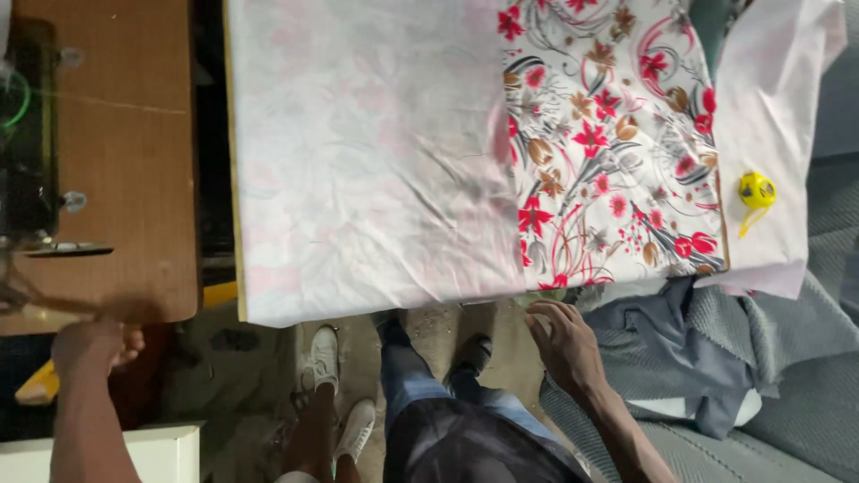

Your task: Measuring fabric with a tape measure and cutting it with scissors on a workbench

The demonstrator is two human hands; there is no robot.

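The floral cloth [465,152] covers the bench [234,224] nearly edge to edge, its flat top open to a hand from above; a yellow tape measure [756,190] sits alone near the far right; grey fabric [680,349] heaps just beside the right hand [564,344]; a dark gap separates the sewing table [125,161], whose machine [27,134] blocks the left.

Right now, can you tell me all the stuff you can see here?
Pale pink-white fabric sheet: one, spread over the table, middle.
Red-flowered printed fabric: one, white with red and brown blooms, right of middle.
Round yellow tape measure: one, on white cloth at far right.
Grey-blue garment: one, crumpled at lower right.
Brown wooden sewing table: one, left.
Dark sewing machine: one, far left edge.
White shoes: two, on the floor below.
Left hand: at the wooden table's edge.
Right hand: touching the fabric's near edge.
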